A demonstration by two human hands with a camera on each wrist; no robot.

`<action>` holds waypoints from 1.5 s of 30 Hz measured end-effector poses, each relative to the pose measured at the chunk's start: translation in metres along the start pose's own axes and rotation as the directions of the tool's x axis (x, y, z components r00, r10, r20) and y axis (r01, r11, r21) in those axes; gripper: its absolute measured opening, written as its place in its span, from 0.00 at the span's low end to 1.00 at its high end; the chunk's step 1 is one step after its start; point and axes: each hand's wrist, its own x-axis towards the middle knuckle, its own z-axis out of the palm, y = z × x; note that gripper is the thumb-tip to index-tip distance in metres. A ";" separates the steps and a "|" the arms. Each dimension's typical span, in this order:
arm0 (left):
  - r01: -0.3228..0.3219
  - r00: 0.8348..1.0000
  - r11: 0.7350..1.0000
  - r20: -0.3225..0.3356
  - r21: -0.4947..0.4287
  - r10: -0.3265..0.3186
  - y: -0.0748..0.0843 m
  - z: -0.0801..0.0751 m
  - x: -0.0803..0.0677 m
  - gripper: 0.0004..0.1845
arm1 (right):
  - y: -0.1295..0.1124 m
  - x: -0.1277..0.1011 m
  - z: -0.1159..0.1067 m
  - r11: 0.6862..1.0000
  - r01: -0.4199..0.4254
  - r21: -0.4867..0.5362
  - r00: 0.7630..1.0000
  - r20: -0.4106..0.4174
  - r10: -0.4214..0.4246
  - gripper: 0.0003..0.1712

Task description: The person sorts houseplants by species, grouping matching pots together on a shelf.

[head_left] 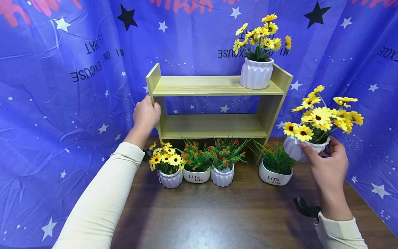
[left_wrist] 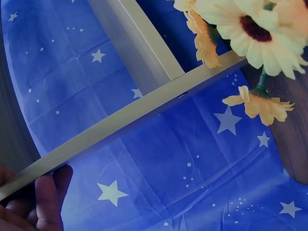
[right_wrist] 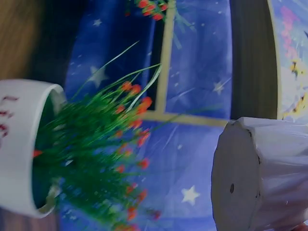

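My left hand [head_left: 147,113] grips the left side panel of the wooden shelf [head_left: 199,85], its thumb and fingers on either side of the board; the left wrist view shows those fingers [left_wrist: 47,202] at the panel's edge. On the right, my right hand [head_left: 331,169] holds a potted yellow flower plant [head_left: 306,148] by its white ribbed pot, raised off the table and a little tilted. From below, the right wrist view shows the pot's flat base [right_wrist: 236,178]. Another yellow flower pot [head_left: 256,74] stands on the top shelf at the right end.
Before the shelf on the brown table [head_left: 199,211] stand a small yellow flower pot [head_left: 170,179], an oval red-flowered pot [head_left: 196,175], a ribbed red-flowered pot [head_left: 222,175] and, farther right, another oval pot [head_left: 275,174]. A blue star-printed cloth [head_left: 102,79] hangs behind.
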 end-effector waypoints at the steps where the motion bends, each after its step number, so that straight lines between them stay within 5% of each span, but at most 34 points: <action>1: -0.001 1.000 1.000 0.000 0.002 0.001 0.000 0.000 0.000 0.14 | -0.003 0.001 0.002 1.000 0.016 0.008 1.000 0.001 -0.016 0.44; 9: -0.007 1.000 1.000 -0.016 0.011 0.007 0.000 0.000 0.002 0.14 | -0.040 0.007 0.022 0.986 0.128 0.107 0.991 0.010 -0.130 0.40; 15: -0.002 1.000 1.000 -0.004 0.007 0.002 -0.001 0.001 0.001 0.14 | -0.074 0.011 0.041 0.944 0.200 0.263 0.978 -0.001 -0.207 0.38; 23: -0.009 1.000 1.000 -0.014 -0.002 0.009 -0.001 -0.002 0.002 0.14 | -0.130 0.018 0.078 0.896 0.285 0.340 0.941 0.077 -0.329 0.37; 27: -0.009 1.000 1.000 -0.015 0.005 0.009 -0.002 -0.003 0.002 0.13 | -0.155 0.020 0.100 0.870 0.261 0.417 0.924 0.153 -0.350 0.38; 38: -0.021 1.000 1.000 -0.001 0.010 0.021 -0.003 0.001 0.001 0.16 | -0.188 0.022 0.144 0.870 0.099 0.483 0.900 0.330 -0.285 0.37; 45: -0.013 1.000 1.000 -0.004 0.008 0.013 -0.001 -0.001 0.001 0.15 | -0.199 0.025 0.170 0.932 0.084 0.353 0.877 0.418 -0.238 0.43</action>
